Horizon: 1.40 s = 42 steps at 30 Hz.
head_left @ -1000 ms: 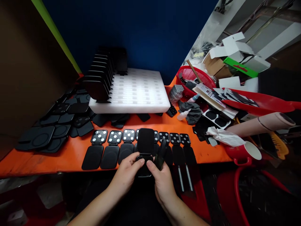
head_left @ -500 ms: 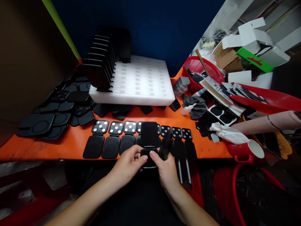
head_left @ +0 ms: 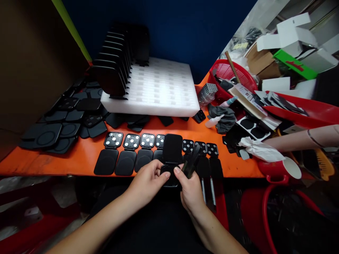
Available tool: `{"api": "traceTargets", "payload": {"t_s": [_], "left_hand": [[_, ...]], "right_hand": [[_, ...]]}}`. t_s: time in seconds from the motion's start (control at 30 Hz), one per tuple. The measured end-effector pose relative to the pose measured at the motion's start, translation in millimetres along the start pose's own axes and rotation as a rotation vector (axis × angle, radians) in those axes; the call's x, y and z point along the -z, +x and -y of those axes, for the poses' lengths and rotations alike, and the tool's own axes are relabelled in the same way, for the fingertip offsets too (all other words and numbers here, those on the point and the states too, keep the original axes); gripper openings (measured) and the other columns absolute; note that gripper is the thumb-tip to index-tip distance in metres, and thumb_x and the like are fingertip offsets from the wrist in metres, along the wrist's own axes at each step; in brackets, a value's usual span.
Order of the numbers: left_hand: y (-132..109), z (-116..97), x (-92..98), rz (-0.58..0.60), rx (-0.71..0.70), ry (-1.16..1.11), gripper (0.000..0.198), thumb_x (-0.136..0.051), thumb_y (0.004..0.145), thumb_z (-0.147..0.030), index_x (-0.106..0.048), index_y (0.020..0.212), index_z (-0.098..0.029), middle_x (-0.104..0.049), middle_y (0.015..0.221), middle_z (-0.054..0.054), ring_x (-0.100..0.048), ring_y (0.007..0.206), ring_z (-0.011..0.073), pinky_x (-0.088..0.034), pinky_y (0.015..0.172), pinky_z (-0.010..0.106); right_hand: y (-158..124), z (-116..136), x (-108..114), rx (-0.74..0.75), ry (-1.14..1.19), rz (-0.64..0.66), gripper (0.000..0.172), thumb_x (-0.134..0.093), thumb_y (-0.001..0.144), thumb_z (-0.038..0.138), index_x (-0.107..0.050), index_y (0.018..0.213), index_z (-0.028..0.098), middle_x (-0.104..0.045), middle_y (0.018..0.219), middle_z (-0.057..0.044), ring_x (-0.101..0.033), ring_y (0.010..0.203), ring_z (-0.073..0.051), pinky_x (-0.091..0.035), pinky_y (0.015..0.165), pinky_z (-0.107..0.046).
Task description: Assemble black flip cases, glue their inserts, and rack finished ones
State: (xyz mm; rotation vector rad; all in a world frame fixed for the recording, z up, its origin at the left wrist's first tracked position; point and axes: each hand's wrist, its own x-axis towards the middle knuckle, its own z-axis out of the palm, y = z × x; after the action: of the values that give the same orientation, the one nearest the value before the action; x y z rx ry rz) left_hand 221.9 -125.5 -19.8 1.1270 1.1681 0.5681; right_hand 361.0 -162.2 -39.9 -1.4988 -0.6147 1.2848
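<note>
Between my hands is a black hinged folding pad (head_left: 172, 149), opened out into two square panels, above the near table edge. My left hand (head_left: 150, 178) grips its lower panel from the left, thumb on top. My right hand (head_left: 191, 187) pinches the same panel from the right, thumb pressed on its face. A dark stick-like tool (head_left: 192, 160), too dark to name, also sticks up out of my right hand. Behind lies a row of opened hinged pads, such as one at the left (head_left: 106, 162); their upper panels carry pale round dots (head_left: 113, 140).
A white foam block (head_left: 164, 88) holds several upright black panels (head_left: 109, 76). More black pads (head_left: 49, 135) are piled on the orange table (head_left: 84, 155) at left. At right are a small squeeze bottle (head_left: 214, 121), a grey cloth (head_left: 226, 120), a red basket (head_left: 254, 83) and a red mug (head_left: 272, 171).
The view has shifted slightly. Both hands still hold the folding pad; the dark tool in my right hand leans further to the right.
</note>
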Motion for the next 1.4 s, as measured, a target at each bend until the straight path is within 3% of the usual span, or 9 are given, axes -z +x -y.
{"api": "traceTargets", "payload": {"t_s": [0.27, 0.73, 0.93, 1.03, 1.2, 1.4], "left_hand": [[-5, -7, 0.0, -0.040, -0.023, 0.072, 0.017, -0.060, 0.076, -0.035, -0.053, 0.074, -0.019, -0.045, 0.057, -0.006, -0.040, 0.051, 0.0099, -0.031, 0.046, 0.020], [-10, -9, 1.4, -0.069, -0.074, 0.001, 0.013, -0.063, 0.074, -0.032, -0.061, 0.080, -0.021, -0.061, 0.068, -0.001, -0.053, 0.060, 0.0143, -0.040, 0.055, 0.023], [-12, -14, 2.9, 0.147, 0.019, -0.290, 0.048, -0.065, 0.067, -0.013, -0.059, 0.113, -0.024, -0.065, 0.091, 0.002, -0.059, 0.071, 0.0149, -0.045, 0.064, 0.025], [-14, -16, 6.6, 0.215, 0.111, -0.436, 0.059, -0.058, 0.062, -0.003, -0.058, 0.117, -0.025, -0.065, 0.093, 0.003, -0.059, 0.072, 0.0139, -0.045, 0.066, 0.024], [-13, -15, 10.8, 0.225, 0.174, -0.515, 0.063, -0.056, 0.059, 0.000, -0.060, 0.116, -0.025, -0.065, 0.099, 0.004, -0.061, 0.079, 0.0159, -0.046, 0.067, 0.024], [-10, -12, 9.5, 0.151, 0.239, -0.554, 0.065, -0.059, 0.056, -0.001, -0.059, 0.117, -0.022, -0.068, 0.098, 0.004, -0.063, 0.075, 0.0156, -0.049, 0.067, 0.027]], "right_hand": [[-1, 11, -5, -0.086, 0.137, 0.025, 0.022, -0.071, 0.069, 0.034, -0.059, 0.074, 0.017, -0.057, 0.071, 0.001, -0.051, 0.069, -0.013, -0.042, 0.068, -0.027], [-2, 12, -7, -0.090, 0.209, 0.040, 0.022, -0.072, 0.069, 0.033, -0.060, 0.079, 0.018, -0.060, 0.076, 0.000, -0.055, 0.074, -0.016, -0.045, 0.074, -0.031], [1, 17, -8, -0.146, 0.248, 0.015, 0.023, -0.073, 0.068, 0.034, -0.059, 0.076, 0.018, -0.060, 0.072, 0.002, -0.056, 0.068, -0.014, -0.046, 0.070, -0.029], [1, 19, -8, -0.150, 0.248, 0.014, 0.024, -0.072, 0.068, 0.034, -0.058, 0.076, 0.017, -0.059, 0.070, 0.002, -0.055, 0.065, -0.013, -0.046, 0.068, -0.028], [0, 19, -9, -0.158, 0.234, 0.000, 0.024, -0.072, 0.068, 0.034, -0.059, 0.076, 0.017, -0.059, 0.070, 0.002, -0.054, 0.065, -0.013, -0.045, 0.068, -0.027], [0, 19, -8, -0.140, 0.207, -0.031, 0.022, -0.072, 0.068, 0.032, -0.059, 0.075, 0.016, -0.060, 0.070, 0.002, -0.055, 0.066, -0.013, -0.046, 0.067, -0.027]]}}
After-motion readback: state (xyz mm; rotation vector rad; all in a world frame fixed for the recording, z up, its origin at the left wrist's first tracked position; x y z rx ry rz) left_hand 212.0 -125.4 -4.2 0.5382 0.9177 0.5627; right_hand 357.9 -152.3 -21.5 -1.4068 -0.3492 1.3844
